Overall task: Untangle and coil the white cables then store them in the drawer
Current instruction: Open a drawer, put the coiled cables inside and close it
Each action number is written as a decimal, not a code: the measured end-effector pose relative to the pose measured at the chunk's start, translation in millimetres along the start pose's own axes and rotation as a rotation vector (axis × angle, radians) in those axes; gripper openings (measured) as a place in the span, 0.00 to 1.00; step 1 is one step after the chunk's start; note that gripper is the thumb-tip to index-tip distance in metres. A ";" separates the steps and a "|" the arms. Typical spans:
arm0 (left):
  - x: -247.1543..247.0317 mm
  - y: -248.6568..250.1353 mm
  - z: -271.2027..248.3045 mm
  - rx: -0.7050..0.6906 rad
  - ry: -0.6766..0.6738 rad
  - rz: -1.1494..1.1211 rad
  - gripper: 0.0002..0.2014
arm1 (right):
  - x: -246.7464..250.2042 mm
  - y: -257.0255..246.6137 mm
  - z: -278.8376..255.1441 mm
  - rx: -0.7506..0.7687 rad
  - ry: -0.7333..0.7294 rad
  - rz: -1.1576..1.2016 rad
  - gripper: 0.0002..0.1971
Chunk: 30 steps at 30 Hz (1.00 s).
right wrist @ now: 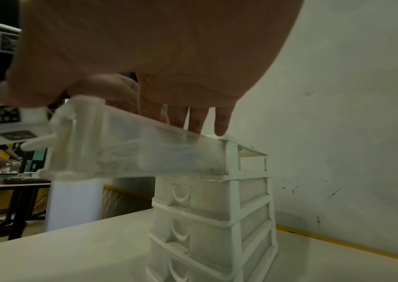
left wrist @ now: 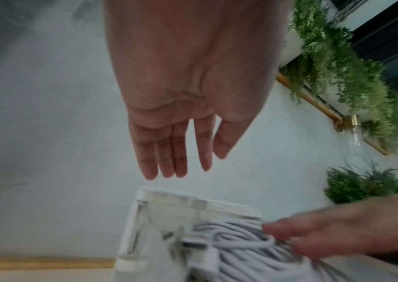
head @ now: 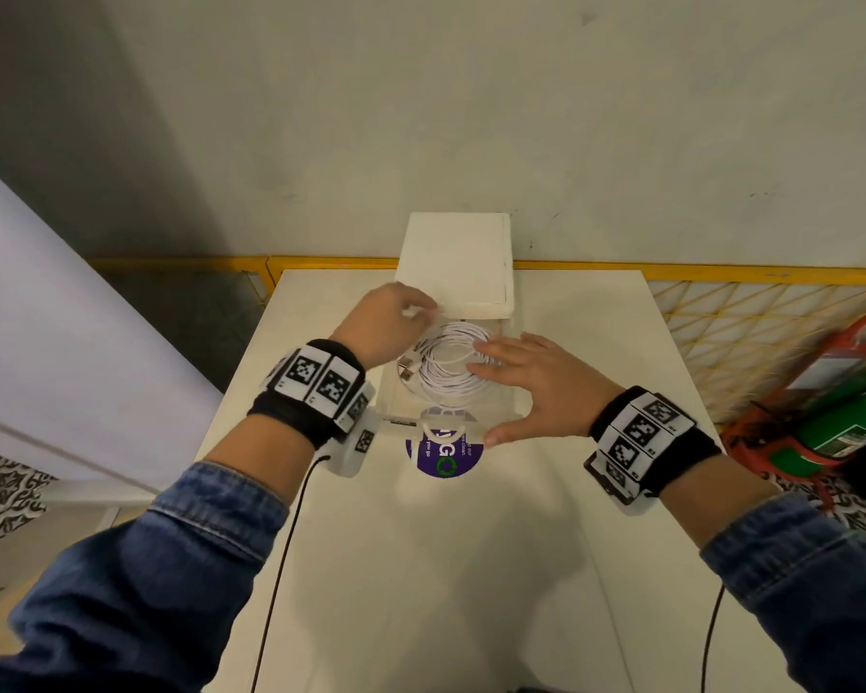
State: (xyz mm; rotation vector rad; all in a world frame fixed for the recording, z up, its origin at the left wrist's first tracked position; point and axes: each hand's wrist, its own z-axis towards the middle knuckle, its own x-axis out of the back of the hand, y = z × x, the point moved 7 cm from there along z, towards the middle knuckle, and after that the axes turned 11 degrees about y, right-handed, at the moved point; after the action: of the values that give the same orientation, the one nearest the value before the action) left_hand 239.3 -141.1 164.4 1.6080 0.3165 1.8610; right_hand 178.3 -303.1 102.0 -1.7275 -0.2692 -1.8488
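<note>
Several white cables lie as one round coil (head: 451,367) inside the translucent top drawer (head: 386,392), which is pulled out of a small white drawer tower (head: 458,262) at the table's back. My right hand (head: 536,377) lies flat over the coil's right side, fingers straight on the cables and thumb at the drawer's front wall. Its fingers (left wrist: 326,232) rest on the coil (left wrist: 241,257) in the left wrist view. My left hand (head: 396,317) hovers above the drawer's back left corner, and this left hand (left wrist: 174,133) holds nothing, fingers straight. Through the drawer wall (right wrist: 157,152) the cables show faintly.
A round purple sticker (head: 443,462) sits on the white table (head: 471,567) under the drawer's front. A yellow mesh fence (head: 721,332) runs behind the table. A green cylinder in a red frame (head: 851,422) stands on the right. The tower's lower drawers (right wrist: 217,219) are shut.
</note>
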 end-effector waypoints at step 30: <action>-43.5 -67.9 55.0 0.469 -0.438 -0.233 0.28 | -1.9 16.7 2.5 0.014 0.196 0.096 0.44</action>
State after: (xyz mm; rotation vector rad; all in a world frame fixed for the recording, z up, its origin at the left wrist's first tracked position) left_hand 314.3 -128.6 103.2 2.1295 0.7470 1.2713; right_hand 189.4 -314.7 96.5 -1.5093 -0.1179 -1.9237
